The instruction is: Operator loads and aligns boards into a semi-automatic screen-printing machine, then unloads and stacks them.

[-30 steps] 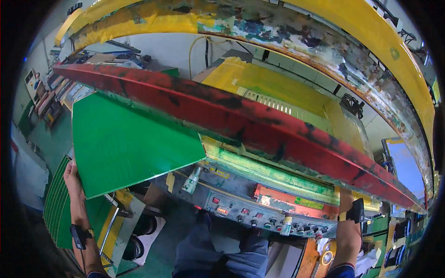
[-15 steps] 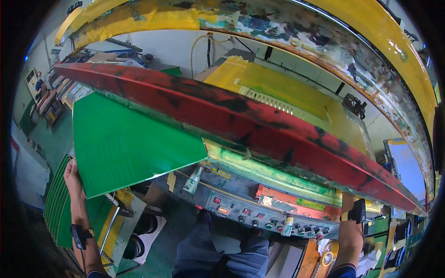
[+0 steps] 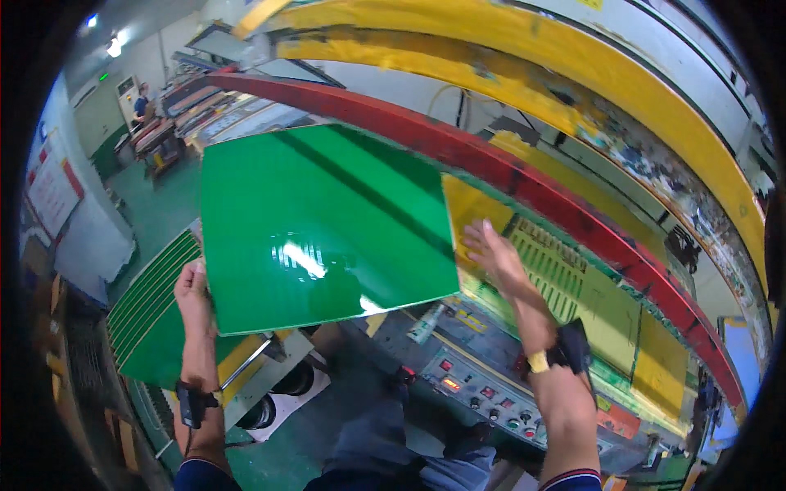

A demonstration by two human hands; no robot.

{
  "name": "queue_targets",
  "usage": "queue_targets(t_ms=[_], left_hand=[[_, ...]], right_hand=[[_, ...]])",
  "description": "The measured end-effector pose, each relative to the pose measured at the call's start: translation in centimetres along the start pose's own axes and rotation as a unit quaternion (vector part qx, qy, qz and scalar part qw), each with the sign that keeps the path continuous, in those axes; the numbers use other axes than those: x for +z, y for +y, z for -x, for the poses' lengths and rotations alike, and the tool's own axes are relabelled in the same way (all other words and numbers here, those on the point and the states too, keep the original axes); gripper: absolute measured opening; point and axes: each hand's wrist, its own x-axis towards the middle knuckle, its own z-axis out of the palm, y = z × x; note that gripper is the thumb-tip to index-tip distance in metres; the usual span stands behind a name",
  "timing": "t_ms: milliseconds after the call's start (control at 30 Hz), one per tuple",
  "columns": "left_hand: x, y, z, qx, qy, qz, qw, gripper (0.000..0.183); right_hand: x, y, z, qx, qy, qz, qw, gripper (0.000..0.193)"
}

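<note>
A large glossy green sheet [image 3: 327,229] fills the space left of centre, tilted and reflecting the lights. My left hand [image 3: 193,296] is closed on its left edge, thumb and fingers pinching it. Just off the sheet's right edge, my right hand [image 3: 498,255] is held open with fingers spread, over a yellow machine bed [image 3: 606,319] with rows of slots. I see no object in that hand. Along the far side of the sheet runs a long red beam [image 3: 409,123] with dark stains, crossing above the bed.
A control panel [image 3: 491,401] with knobs and lit displays fronts the machine. Overhead is a paint-stained yellow frame [image 3: 491,82]. Ridged green sheets [image 3: 151,307] lie at lower left, beside a metal-edged stand [image 3: 246,368]. A person [image 3: 142,102] is in the far left background.
The green sheet has come out from under the red beam, and more of it shows. My right hand has moved from the bed's right end leftward to near the sheet. My view has shifted left.
</note>
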Motion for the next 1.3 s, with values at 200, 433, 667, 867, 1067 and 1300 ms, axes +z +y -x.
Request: queue_targets(t_ms=[200,433,667,867,1067,1300], left_hand=[[-3.3,3.7,4.9,-0.009,0.088,-0.001,0.996,0.019],[-14.1,12.0,7.9,-0.189,-0.008,-0.241,0.952,0.03],[-21.4,16.3,10.4,-0.111,0.066,-0.249,0.96,0.06],[-26.2,11.5,10.8,-0.052,0.174,-0.239,0.954,0.068],[-31.3,7.2,10.7,-0.106,0.168,-0.214,0.957,0.072],[-33.4,5.2,9.8,-0.124,0.176,-0.227,0.95,0.073]], right_hand=[[8.4,-0.5,-0.2,0.025,-0.138,-0.185,0.973,0.078],[16.7,-0.6,2.5,-0.086,-0.089,-0.131,0.984,0.075],[28.3,-5.9,1.7,-0.338,-0.045,0.246,0.907,0.057],[33.5,-3.7,0.9,-0.353,-0.106,0.253,0.894,0.062],[37.1,-1.9,0.5,-0.239,-0.181,0.262,0.918,0.065],[39.0,-0.4,-3.5,-0.194,-0.254,0.213,0.923,0.073]])
